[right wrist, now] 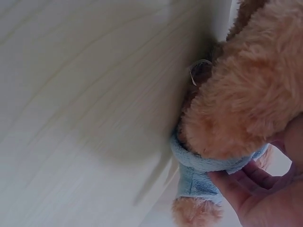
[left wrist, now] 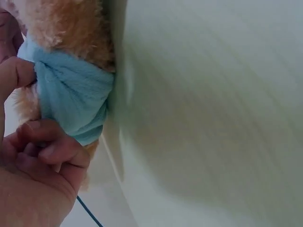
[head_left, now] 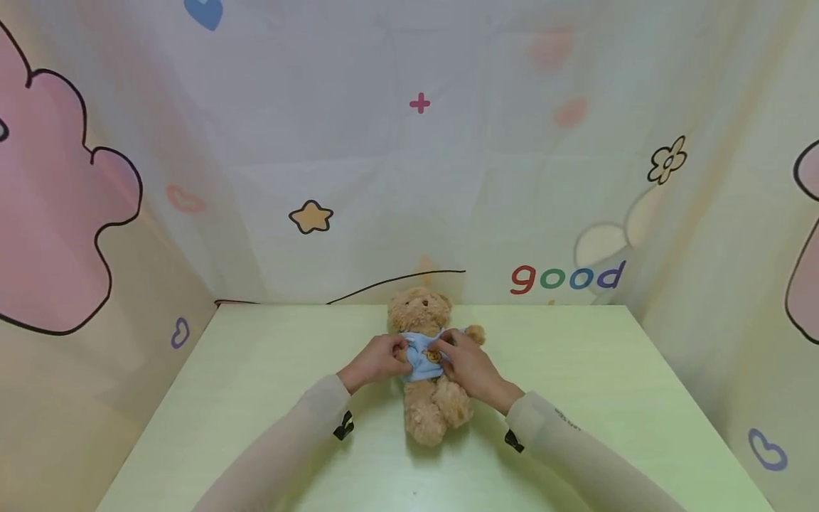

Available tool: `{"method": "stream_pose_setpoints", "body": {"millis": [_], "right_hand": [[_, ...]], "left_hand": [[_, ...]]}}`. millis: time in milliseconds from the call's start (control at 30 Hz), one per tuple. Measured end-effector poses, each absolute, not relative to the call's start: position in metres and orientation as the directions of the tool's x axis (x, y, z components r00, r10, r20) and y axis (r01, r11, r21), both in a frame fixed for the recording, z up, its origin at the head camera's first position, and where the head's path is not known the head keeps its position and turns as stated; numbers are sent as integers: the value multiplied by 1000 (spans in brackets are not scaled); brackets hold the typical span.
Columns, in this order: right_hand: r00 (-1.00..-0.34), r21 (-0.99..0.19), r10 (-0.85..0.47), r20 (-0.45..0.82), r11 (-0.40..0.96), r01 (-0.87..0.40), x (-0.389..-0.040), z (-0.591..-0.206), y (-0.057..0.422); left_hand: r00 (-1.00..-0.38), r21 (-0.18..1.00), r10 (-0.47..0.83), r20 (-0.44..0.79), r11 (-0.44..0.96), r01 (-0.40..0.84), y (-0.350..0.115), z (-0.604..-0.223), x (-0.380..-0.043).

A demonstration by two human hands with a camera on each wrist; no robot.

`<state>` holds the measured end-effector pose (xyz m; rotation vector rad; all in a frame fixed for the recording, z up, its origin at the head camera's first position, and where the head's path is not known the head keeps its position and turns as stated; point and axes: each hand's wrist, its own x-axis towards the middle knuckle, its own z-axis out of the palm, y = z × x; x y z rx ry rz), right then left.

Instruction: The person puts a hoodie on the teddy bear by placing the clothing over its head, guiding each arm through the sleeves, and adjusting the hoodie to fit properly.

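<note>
A brown plush teddy bear [head_left: 420,311] in a light blue shirt [head_left: 422,359] lies face up on the table, its head toward the back wall. My left hand [head_left: 380,359] pinches the shirt at the bear's side, by a tan furry arm [left wrist: 28,101]; in the left wrist view its lower fingers are curled. From the other side, my right hand [head_left: 472,364] grips the shirt near the small bear picture [head_left: 433,355] on its front. The right wrist view shows fingers [right wrist: 229,187] at the hem, beside a furry leg [right wrist: 236,113]. A paw [head_left: 475,334] sticks out past the right hand.
The pale green table [head_left: 275,370] ends against a printed cloth backdrop [head_left: 358,163] behind the bear. More printed cloth hangs at the left and right sides. Each sleeve has a small black strap [head_left: 343,425] at its underside.
</note>
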<state>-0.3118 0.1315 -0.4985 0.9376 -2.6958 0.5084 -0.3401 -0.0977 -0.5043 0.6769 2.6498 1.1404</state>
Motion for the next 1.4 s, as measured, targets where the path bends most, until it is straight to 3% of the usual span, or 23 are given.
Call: {"method": "stream_pose_setpoints", "body": {"millis": [200,567,867,1000,1200,1400], "right_hand": [[-786,-236,-517,339,762,-603,-311,-497,132],[-791,-260,-522,319,754,-603,-307,-500,126],[-758,-243,-548,354,729,-641,-310,-498,132],[-755,-225,-555,350,732,-643,-312,-499,134],[-760,-250,-553,342,726,-641,-315,-501,134],[-738,-236,-576,350,709,-665,-319,-498,133]], "left_hand": [[-874,727,482,63,578,371,-96,-502,-339],[-901,734,433,-22,619,280,-96,-507,-336],[-884,714,466,49,602,357,-110,-509,-338],[-862,783,506,29,525,334,-121,-509,-342],[-853,889,519,-57,415,193,-137,-509,-347],[-849,800,528,-10,513,310,-138,-508,-354]]}}
